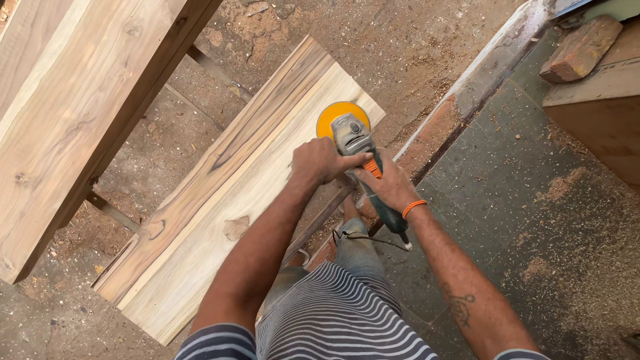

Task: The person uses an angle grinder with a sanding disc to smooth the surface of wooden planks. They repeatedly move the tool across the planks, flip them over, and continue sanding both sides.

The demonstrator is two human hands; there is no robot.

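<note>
Left hand (322,161) clamped over the grey head of an angle grinder (360,160), knuckles up, forearm running straight down to the striped shirt (340,313) at the lower edge. Right hand (389,187) wrapped around the grinder's dark body just behind an orange switch, wrist bent inward and ringed by an orange band (414,207); fingertips of both hands hidden beneath the tool. Yellow sanding disc (339,115) resting on the far end of a pale wooden plank (220,207) — underside of the disc and its contact with the wood concealed by the guard and the left hand. Black cord (365,237) trailing from the grinder's rear, its run lost behind the trouser leg. Plank laid slantwise on dusty, sawdust-strewn ground (400,47). Second, broader timber (67,107) at upper left, cut off by the frame. Brick (581,48) and wooden block at upper right — both cropped.
</note>
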